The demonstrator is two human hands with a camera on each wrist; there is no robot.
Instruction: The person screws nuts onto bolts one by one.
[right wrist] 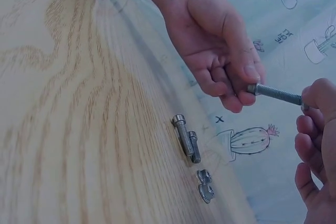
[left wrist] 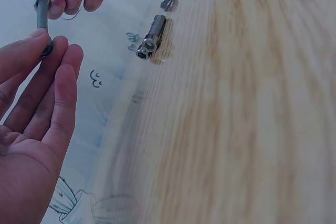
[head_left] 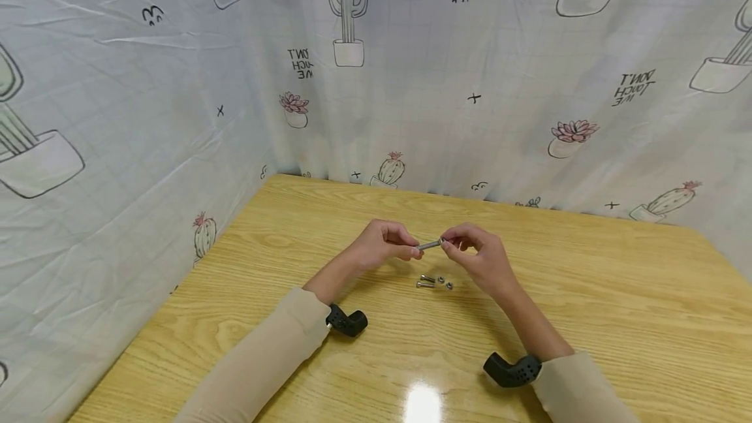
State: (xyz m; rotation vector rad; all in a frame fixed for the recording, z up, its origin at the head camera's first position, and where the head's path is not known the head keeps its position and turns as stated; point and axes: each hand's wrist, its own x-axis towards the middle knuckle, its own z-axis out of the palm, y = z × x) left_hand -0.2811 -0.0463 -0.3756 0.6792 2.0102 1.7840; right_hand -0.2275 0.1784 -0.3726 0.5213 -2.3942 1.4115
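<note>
My left hand pinches a long metal bolt by its head between thumb and fingers, above the table. Its threaded shank points across toward my right hand. At the far end of the shank, the right thumb and fingertips pinch a nut, partly covered by them. In the right wrist view the thread of the bolt shows between the two hands. Below the hands, two socket-head bolts lie side by side on the wood, with two nuts close to their threaded ends.
The wooden table runs back to a white curtain printed with cactus drawings, which also hangs along the left side. Black wrist devices sit on both forearms at the sleeve cuffs.
</note>
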